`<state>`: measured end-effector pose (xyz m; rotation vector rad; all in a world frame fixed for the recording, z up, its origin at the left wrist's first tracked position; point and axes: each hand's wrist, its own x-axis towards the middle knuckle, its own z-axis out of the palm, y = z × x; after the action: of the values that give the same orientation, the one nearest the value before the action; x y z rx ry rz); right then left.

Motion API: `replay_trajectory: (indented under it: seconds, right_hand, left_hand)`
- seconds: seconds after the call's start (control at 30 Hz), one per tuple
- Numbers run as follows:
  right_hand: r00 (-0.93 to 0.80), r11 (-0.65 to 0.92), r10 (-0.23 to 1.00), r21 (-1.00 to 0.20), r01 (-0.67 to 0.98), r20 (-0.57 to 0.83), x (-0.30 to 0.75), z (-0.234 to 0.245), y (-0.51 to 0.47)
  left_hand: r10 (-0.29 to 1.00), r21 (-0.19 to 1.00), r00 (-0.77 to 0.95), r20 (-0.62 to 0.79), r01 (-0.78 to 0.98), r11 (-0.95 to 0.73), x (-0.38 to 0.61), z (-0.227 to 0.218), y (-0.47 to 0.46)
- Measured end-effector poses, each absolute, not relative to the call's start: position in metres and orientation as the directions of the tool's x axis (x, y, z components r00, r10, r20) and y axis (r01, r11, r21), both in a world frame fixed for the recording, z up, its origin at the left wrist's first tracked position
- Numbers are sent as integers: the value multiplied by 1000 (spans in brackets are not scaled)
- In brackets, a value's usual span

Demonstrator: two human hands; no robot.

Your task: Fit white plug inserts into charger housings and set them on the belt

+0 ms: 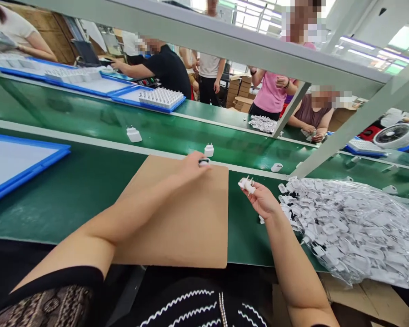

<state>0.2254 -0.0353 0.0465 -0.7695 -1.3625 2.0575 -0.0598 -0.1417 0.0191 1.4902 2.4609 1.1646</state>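
My left hand (192, 164) reaches forward over a brown cardboard sheet (177, 222) and pinches a small white plug adapter (203, 161) at the sheet's far edge. My right hand (263, 200) is raised beside the sheet, fingers closed on another white plug adapter (246, 184) with its prongs showing. A big heap of white adapters in clear plastic (354, 227) lies just right of my right hand. Two single adapters stand on the green conveyor belt (88, 122): one (209, 149) just beyond my left hand, one (133, 134) further left.
A blue-rimmed tray (20, 177) lies at the left. Blue trays of white parts (160, 97) sit across the belt, where several people work. Grey frame bars (347, 131) cross overhead and slant down at the right. A fan (397, 135) stands far right.
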Motion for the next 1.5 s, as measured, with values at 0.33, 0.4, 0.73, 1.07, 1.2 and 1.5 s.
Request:
replay_trajectory:
  seconds: [0.33,0.4,0.73,1.07,1.2,1.5]
  right_hand:
    - [-593,23,805,-1000,2,17,195,12,-47]
    - [-603,172,790,-984,46,110,197,9,-54]
    - [-748,805,513,-540,247,422,201,8,-72]
    - [-729,845,489,-467,260,479,202,18,-73]
    - [-760,870,450,-423,254,468,201,18,-72]
    - [-820,908,412,-255,333,396,198,26,-75]
  left_hand:
    - [932,726,-281,230,687,28,49,-16,-174]
    - [946,789,-234,224,613,-35,42,-21,-173]
    - [955,858,-189,227,502,-105,34,-24,-171]
    - [956,860,-205,208,505,-78,34,-24,-170]
    - [954,860,-209,215,504,-84,34,-25,-170]
    - [952,872,-226,205,484,-72,34,-31,-167]
